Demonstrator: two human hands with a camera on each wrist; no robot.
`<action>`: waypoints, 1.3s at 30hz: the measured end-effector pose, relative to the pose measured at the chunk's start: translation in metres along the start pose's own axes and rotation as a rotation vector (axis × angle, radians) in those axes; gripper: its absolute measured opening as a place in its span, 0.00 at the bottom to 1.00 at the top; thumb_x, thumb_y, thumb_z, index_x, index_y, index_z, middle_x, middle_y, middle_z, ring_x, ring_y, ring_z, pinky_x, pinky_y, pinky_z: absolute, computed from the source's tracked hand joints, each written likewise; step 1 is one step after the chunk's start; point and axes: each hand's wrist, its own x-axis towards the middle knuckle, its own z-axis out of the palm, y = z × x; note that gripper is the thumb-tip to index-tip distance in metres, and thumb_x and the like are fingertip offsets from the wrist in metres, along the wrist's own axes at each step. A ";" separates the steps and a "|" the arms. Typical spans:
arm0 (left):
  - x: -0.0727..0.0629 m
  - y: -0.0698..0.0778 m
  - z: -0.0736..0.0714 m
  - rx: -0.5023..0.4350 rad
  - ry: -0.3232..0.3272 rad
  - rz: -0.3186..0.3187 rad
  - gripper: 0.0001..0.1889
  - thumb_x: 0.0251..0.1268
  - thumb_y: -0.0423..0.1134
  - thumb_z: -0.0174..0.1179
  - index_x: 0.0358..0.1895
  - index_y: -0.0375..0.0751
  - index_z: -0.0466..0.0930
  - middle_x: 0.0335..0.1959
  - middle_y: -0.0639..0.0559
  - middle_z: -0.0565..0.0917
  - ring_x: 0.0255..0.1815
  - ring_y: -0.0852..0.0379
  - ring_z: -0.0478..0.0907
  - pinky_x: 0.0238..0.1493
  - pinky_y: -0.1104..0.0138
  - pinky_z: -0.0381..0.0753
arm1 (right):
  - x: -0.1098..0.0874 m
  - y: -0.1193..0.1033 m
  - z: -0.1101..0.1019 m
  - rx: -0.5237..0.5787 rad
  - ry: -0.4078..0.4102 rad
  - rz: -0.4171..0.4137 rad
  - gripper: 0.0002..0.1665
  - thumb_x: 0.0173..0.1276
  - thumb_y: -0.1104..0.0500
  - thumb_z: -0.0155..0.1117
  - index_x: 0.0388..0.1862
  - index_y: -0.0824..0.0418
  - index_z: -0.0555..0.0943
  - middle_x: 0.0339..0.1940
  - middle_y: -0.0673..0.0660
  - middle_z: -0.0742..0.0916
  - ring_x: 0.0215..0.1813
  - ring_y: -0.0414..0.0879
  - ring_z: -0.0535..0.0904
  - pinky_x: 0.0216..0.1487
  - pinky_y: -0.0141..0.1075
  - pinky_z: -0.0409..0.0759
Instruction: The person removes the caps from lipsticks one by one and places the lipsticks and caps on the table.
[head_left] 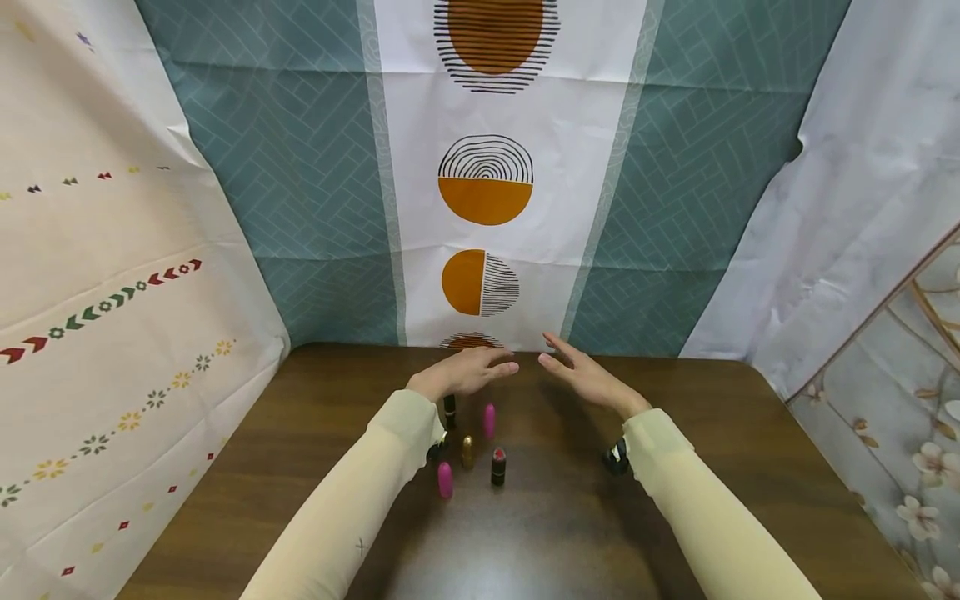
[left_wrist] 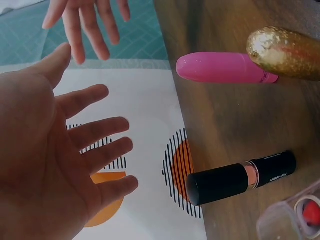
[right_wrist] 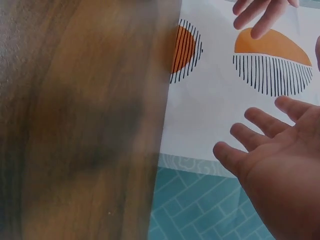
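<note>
My left hand (head_left: 465, 372) is held above the far part of the table, fingers extended and nothing in it. Facing it, my right hand (head_left: 588, 381) is likewise raised with straight fingers and holds nothing; a gap separates the two. Below and near the left hand, a black lipstick tube (head_left: 450, 410) stands beside a pink tube (head_left: 490, 422). Closer to me are a gold tube (head_left: 468, 452), a second pink tube (head_left: 446, 481) and a dark lipstick with a red top (head_left: 498, 467). In the left wrist view, a clear plastic piece (left_wrist: 280, 220) with something red is partly cut off.
The brown wooden table (head_left: 600, 533) ends at a hanging cloth (head_left: 322, 250) with teal sides and orange circles. Patterned white cloth (head_left: 112, 333) hangs on the left, and a floral cloth (head_left: 900, 433) on the right.
</note>
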 end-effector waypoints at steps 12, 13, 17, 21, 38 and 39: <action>-0.002 0.003 0.003 -0.001 -0.031 0.018 0.28 0.83 0.57 0.49 0.73 0.44 0.75 0.73 0.47 0.76 0.73 0.48 0.72 0.75 0.51 0.68 | -0.004 0.008 0.014 0.098 0.000 0.007 0.41 0.85 0.39 0.48 0.86 0.56 0.54 0.82 0.63 0.66 0.81 0.63 0.60 0.77 0.61 0.61; -0.003 0.003 0.003 -0.004 -0.033 0.019 0.28 0.83 0.57 0.50 0.73 0.44 0.75 0.72 0.47 0.76 0.73 0.48 0.72 0.74 0.51 0.68 | -0.004 0.008 0.014 0.102 0.001 0.009 0.41 0.85 0.39 0.48 0.86 0.56 0.54 0.82 0.63 0.66 0.81 0.63 0.60 0.77 0.61 0.61; -0.004 0.003 0.004 -0.028 -0.048 0.026 0.27 0.82 0.56 0.53 0.72 0.44 0.76 0.71 0.47 0.78 0.70 0.48 0.75 0.72 0.51 0.71 | -0.006 0.014 0.017 0.128 -0.007 0.029 0.41 0.85 0.39 0.47 0.86 0.56 0.55 0.83 0.64 0.65 0.81 0.65 0.61 0.77 0.63 0.60; -0.004 0.001 0.007 -0.043 -0.062 0.030 0.25 0.82 0.55 0.54 0.70 0.45 0.78 0.69 0.48 0.79 0.68 0.49 0.77 0.70 0.52 0.73 | -0.005 0.020 0.022 0.219 -0.028 0.030 0.40 0.86 0.41 0.47 0.86 0.58 0.55 0.83 0.68 0.62 0.80 0.68 0.60 0.77 0.62 0.60; -0.005 0.001 0.010 0.010 -0.095 0.029 0.23 0.78 0.50 0.61 0.68 0.44 0.80 0.65 0.50 0.82 0.65 0.50 0.78 0.68 0.53 0.75 | -0.006 0.033 0.052 0.444 -0.031 0.050 0.39 0.81 0.53 0.62 0.80 0.69 0.61 0.77 0.72 0.68 0.75 0.65 0.69 0.73 0.52 0.71; -0.005 0.000 0.011 0.010 -0.095 0.025 0.23 0.78 0.50 0.61 0.68 0.44 0.80 0.65 0.50 0.82 0.65 0.50 0.79 0.68 0.53 0.76 | -0.006 0.034 0.054 0.441 -0.033 0.047 0.39 0.81 0.53 0.62 0.80 0.70 0.60 0.76 0.72 0.68 0.74 0.65 0.70 0.72 0.52 0.72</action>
